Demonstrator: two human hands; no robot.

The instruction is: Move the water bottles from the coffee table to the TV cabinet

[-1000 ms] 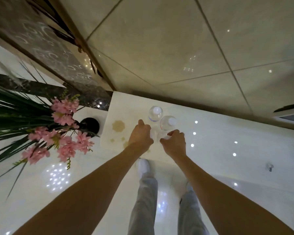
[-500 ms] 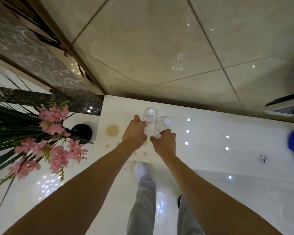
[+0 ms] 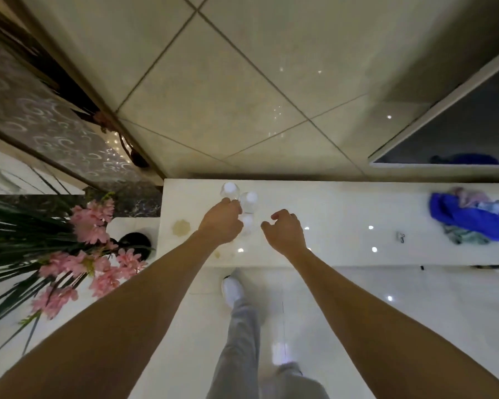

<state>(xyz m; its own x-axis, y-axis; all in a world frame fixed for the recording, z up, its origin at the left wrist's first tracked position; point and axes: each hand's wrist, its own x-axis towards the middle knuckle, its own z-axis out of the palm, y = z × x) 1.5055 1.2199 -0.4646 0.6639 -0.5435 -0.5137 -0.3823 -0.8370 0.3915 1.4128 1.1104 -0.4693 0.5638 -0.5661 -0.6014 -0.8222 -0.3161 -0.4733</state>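
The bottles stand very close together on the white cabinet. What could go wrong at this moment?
1. The left hand is against the cluster of three water bottles; pulling it away carelessly could tip one into the others.
2. The right hand hangs open just beside the nearest bottle and might brush it.
3. The cluster sits near the left end of the cabinet top, so a toppled bottle could roll off.

My only view sits on the head, wide-angle, looking steeply down over both forearms onto the near white tabletop (image 3: 343, 214).
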